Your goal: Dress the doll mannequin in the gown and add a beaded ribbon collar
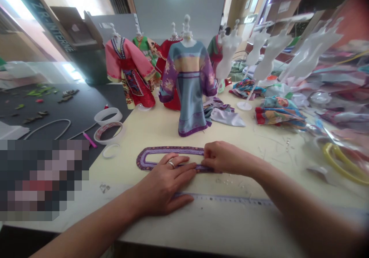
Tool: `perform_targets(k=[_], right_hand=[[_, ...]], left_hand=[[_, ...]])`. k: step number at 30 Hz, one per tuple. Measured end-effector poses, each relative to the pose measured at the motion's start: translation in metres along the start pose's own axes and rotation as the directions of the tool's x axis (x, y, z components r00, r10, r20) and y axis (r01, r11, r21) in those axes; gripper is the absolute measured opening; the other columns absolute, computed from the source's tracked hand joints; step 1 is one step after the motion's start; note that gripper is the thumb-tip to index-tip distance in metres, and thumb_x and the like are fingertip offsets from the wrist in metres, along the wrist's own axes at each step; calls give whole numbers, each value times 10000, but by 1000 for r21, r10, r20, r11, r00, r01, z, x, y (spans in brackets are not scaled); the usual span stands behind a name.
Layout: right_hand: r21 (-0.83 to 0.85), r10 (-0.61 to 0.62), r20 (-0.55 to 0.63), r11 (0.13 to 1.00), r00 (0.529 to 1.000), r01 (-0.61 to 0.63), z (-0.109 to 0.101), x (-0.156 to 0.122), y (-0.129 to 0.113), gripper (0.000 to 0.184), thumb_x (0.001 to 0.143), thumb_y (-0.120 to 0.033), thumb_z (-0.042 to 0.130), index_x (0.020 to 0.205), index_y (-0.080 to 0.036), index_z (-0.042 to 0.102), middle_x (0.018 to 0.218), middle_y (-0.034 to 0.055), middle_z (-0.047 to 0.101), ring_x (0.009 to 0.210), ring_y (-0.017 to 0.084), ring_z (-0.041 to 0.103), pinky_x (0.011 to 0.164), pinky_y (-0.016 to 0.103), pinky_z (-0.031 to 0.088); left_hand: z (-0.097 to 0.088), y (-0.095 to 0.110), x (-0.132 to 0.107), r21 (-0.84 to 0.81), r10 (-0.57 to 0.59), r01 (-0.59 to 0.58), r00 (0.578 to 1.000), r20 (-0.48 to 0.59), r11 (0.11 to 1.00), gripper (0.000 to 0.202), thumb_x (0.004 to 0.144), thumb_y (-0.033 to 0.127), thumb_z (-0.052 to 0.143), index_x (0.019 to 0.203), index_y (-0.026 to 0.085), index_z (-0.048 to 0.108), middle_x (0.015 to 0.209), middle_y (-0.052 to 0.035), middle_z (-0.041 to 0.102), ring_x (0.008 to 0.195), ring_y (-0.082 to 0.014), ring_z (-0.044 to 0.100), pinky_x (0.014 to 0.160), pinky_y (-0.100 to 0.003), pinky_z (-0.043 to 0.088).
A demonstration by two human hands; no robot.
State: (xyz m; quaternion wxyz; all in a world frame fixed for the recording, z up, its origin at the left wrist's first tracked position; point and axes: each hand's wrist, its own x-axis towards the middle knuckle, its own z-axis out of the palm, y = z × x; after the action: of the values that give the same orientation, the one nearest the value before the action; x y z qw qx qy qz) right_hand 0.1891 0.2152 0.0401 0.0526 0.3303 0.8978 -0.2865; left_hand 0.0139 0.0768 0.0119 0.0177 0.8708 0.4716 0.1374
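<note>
A purple patterned trim (143, 155) with light dotted edging lies on the pale tabletop, forming a long oval loop. My left hand (170, 181), wearing a ring, rests flat across its near side with the fingers stretched out. At the loop's right end, my right hand (216, 156) has its fingers curled and pressed together on the trim; the fingertips and the part under them are hidden. Below both hands runs a white measuring strip (230, 199) with marks along it, close to my left thumb. Small clear bits are scattered beside the strip.
Beyond my hands stands a miniature mannequin in a blue and purple robe (190, 93). A pink and red costume (131, 71) and bare white mannequins (230, 54) stand behind. Tape rolls (108, 132) lie left, near a pink pen (90, 139). Folded patterned cloth (279, 116) lies right.
</note>
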Motion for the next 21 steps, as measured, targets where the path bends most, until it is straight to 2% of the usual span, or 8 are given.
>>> perform_targets(k=[4,10,17,21], right_hand=[[-65,-3,-38,998,999,1,4,2,-2,68,685,-251,542,661,-198,579,599,-4,595,505,106,482,460,225,293],[-29,-18,-13,999,1000,18,0,1,5,55,676,-220,523,658,-204,572,594,-15,589,496,99,470,449,217,297],[-27,0,-206,1000,979,-6,4,7,3,193,764,-304,485,625,-187,546,603,-1,582,511,106,463,464,231,296],[-51,55,-248,996,967,-70,11,13,2,216,753,-346,510,608,-189,540,590,-2,576,517,115,463,469,234,288]], left_hand=[[0,1,0,-2,-7,7,1000,1,1000,487,833,410,468,1234,134,456,1262,-103,527,1160,-314,402,964,-500,275],[0,0,-1,1,3,-3,1000,-17,1000,490,831,401,475,1240,133,448,1265,-100,525,1184,-311,386,975,-495,270],[1,-1,-1,10,16,-16,1000,-18,1000,506,835,388,472,1270,135,419,1272,-94,521,1208,-307,380,1002,-508,242],[1,-2,-2,9,21,-21,1000,-21,1000,507,831,387,480,1266,133,424,1271,-93,523,1211,-309,380,1005,-509,243]])
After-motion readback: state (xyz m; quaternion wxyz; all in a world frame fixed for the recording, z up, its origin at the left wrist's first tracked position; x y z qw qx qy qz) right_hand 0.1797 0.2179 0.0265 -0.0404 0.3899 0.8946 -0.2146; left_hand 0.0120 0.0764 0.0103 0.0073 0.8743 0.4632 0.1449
